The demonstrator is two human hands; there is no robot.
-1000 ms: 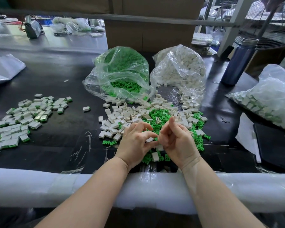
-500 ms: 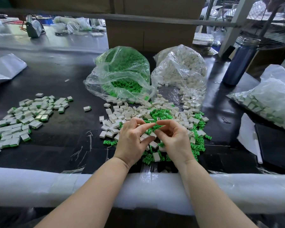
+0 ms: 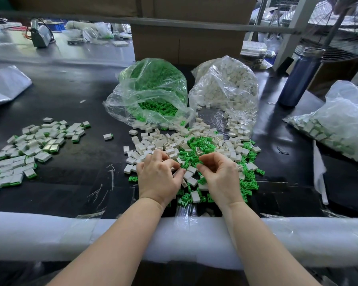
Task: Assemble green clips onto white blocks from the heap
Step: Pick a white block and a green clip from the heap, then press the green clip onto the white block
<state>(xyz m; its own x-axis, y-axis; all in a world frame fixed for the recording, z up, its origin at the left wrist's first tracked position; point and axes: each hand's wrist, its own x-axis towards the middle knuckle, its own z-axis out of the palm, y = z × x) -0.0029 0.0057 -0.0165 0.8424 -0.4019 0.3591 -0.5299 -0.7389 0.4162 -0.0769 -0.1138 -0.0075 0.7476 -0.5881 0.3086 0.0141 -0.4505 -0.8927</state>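
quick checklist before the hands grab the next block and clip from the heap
1. White blocks loose in the heap within reach: ok.
2. Green clips loose in the heap within reach: ok.
3. Left hand over the heap, fingers curled down: ok; whether it holds a block: cannot tell.
4. Right hand over the clips: ok; clip in its grip: cannot tell.
5. Finished pile lies apart from the heap on the left: ok.
6. Clip bag and block bag open toward the heap: ok.
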